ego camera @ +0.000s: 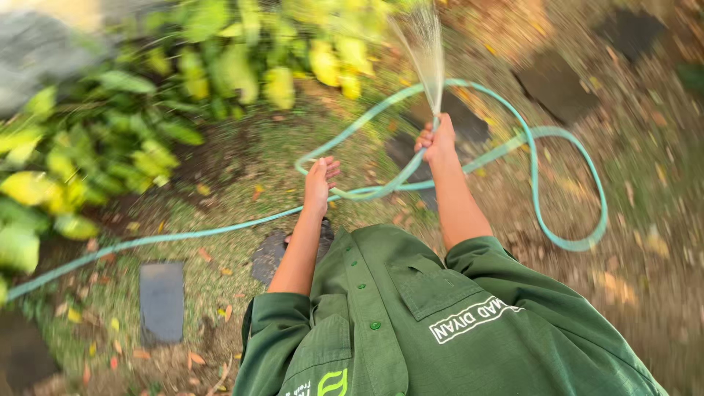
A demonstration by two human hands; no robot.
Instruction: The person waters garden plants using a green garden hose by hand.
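Note:
My right hand (436, 139) is closed around the end of a light green garden hose (543, 213), and a fan of water (424, 44) sprays up and away from it toward the leafy plants (220, 51). My left hand (320, 182) is held out lower and to the left, fingers loosely apart, next to a loop of the same hose; it grips nothing. The hose curls in a big loop to the right and runs off to the far left across the ground. I wear a dark green shirt (411, 323).
Green and yellow-leaved shrubs (81, 147) fill the left and top. Dark flat stepping stones (161, 301) lie in the patchy grass and dry fallen leaves, with more stones (557, 84) at upper right. A grey rock (37, 51) sits top left.

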